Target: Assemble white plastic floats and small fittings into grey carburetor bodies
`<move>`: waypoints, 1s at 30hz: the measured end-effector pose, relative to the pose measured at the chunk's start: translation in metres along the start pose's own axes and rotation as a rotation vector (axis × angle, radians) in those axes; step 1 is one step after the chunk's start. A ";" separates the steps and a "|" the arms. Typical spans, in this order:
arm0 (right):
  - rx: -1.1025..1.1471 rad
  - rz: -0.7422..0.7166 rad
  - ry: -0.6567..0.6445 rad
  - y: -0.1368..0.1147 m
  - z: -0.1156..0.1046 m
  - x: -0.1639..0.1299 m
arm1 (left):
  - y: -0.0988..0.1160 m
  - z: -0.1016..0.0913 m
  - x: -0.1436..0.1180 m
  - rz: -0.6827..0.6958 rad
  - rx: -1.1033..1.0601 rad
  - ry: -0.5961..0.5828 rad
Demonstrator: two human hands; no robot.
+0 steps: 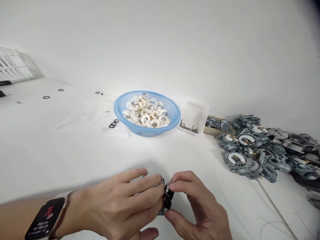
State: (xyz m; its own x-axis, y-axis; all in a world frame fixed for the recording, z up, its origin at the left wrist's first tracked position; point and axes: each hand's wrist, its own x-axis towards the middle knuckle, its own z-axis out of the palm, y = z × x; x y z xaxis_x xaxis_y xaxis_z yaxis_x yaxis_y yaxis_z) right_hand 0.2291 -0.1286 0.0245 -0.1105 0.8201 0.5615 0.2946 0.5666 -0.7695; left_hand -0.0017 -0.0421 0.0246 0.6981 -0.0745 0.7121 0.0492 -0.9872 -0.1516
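Both hands are meeting low at centre of the white table (75, 150), w/ a small metal part (163, 196) sitting btwn them. Left hand (120, 203) is curling over the part from the left, fingers bent & closed round it, so most of the part is hidden under them; only its right end is showing, grey metal w/ a black piece on it. Right hand (197, 206) is coming in from the right, thumb & forefinger pinching that black end. The part is being held just above the table, close to the bottom edge of view; can't tell whether it's touching the surface. A smartwatch (45, 218) is sitting on the left wrist.

Further back, centre, a blue basket (120, 108) is holding white ring-shaped pieces (146, 115). Just left of it a few black O-rings (113, 124) are lying on the table, more scattered farther left. Right of the basket, a clear tray (197, 111) w/ small pins (188, 127). At far right a pile of grey metal castings (262, 146) is spreading along the table, well apart from the hands. A thin rod (276, 208) is lying near it.
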 end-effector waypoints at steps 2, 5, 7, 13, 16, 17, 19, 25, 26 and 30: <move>-0.006 -0.015 0.010 0.000 0.002 0.001 | 0.000 0.000 0.000 0.004 0.003 0.006; -0.019 -0.031 0.025 -0.001 0.003 0.002 | 0.000 -0.002 0.001 -0.019 -0.015 -0.024; -0.023 -0.040 0.020 0.000 0.001 0.000 | 0.000 -0.002 0.001 -0.022 -0.023 -0.033; 0.128 0.094 0.003 -0.003 -0.005 0.001 | 0.000 0.000 -0.001 -0.064 -0.039 0.006; 0.320 0.222 -0.017 -0.005 -0.006 0.002 | -0.001 -0.002 0.001 -0.107 -0.078 0.031; 0.391 0.259 -0.030 -0.005 -0.006 0.002 | -0.001 -0.003 0.002 -0.123 -0.091 0.036; 0.514 0.336 -0.060 -0.004 -0.006 0.000 | -0.003 -0.007 0.005 -0.148 -0.107 0.036; 0.758 0.481 -0.142 0.006 -0.004 -0.011 | -0.007 -0.014 0.013 -0.128 -0.085 0.069; 0.794 0.510 -0.154 0.005 -0.004 -0.011 | -0.008 -0.014 0.014 -0.121 -0.078 0.077; 0.882 0.666 -0.182 -0.001 -0.005 -0.009 | -0.008 -0.013 0.012 -0.112 -0.098 0.061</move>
State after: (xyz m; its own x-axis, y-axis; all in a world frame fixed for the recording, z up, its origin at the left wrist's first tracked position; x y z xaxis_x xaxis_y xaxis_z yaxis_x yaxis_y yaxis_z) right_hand 0.2344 -0.1365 0.0216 -0.3397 0.9397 -0.0403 -0.4210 -0.1903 -0.8869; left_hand -0.0029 -0.0371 0.0435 0.6474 0.0316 0.7615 0.0523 -0.9986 -0.0030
